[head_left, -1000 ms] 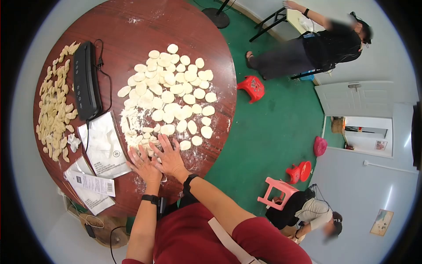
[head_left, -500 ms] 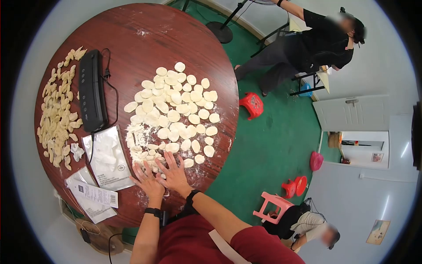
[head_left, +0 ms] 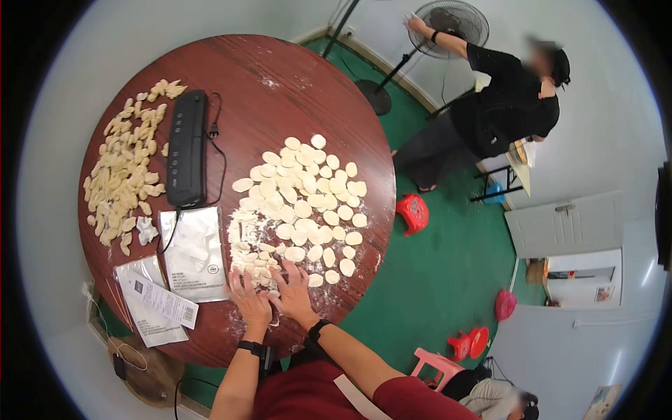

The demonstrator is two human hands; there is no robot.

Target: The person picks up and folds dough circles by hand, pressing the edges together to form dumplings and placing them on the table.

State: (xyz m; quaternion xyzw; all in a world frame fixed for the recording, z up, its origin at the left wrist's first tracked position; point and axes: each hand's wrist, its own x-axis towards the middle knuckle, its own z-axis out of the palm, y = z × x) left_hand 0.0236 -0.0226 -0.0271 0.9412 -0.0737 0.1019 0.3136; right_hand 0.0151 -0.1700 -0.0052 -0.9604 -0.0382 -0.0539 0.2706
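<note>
My left hand (head_left: 249, 302) lies palm down with fingers spread at the near edge of the floured dough pieces (head_left: 253, 262). Beside it, my right hand (head_left: 292, 295) also rests flat with its fingers apart, touching the floury tabletop and small dough bits. Many flat round dough wrappers (head_left: 302, 208) spread out beyond both hands. Whatever lies under the palms is hidden. Silver plastic bags (head_left: 192, 252) are left of my left hand, and a black sealing machine (head_left: 187, 148) with a cord sits farther up the round table (head_left: 266, 84).
Shaped dough pieces (head_left: 126, 175) cover the table's left side. A printed card (head_left: 157, 297) lies on another bag. Beyond the table are a red stool (head_left: 413, 213), a fan (head_left: 451, 28), a standing person (head_left: 514, 105) and a second person (head_left: 490, 395) near a pink stool (head_left: 437, 367).
The camera view has shifted, so the table appears lower and farther right. Both hands remain near the same dough, with their fingers slightly closer together. The standing person's arm shows more fully beside the fan.
</note>
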